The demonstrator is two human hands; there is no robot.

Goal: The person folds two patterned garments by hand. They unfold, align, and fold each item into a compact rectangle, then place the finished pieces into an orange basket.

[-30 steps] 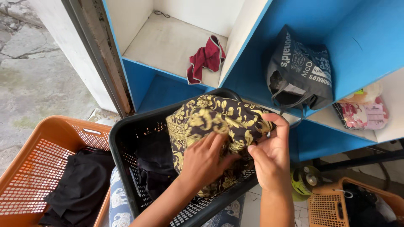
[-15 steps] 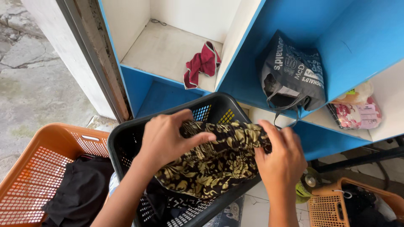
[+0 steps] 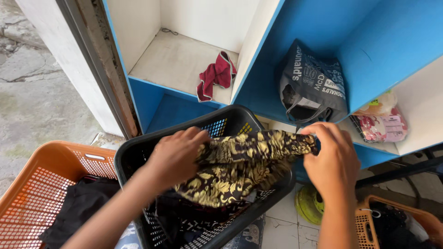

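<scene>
Hands, two of them, grip one patterned cloth [image 3: 244, 161] at its upper edge: the left hand [image 3: 177, 154] is closed on one end, the right hand [image 3: 330, 159] pinches the other end between fingers and thumb. Stretched between the two grips, the cloth is black with a gold floral print, and its lower part sags below the hands into one black basket [image 3: 138, 152] that holds more dark clothing. Left of the left grip stands one orange basket [image 3: 41, 184] with a black garment inside. Beyond the hands, one red cloth [image 3: 214, 76] lies in a white shelf compartment, and one dark printed bag [image 3: 314, 85] sits just above the right grip.
</scene>
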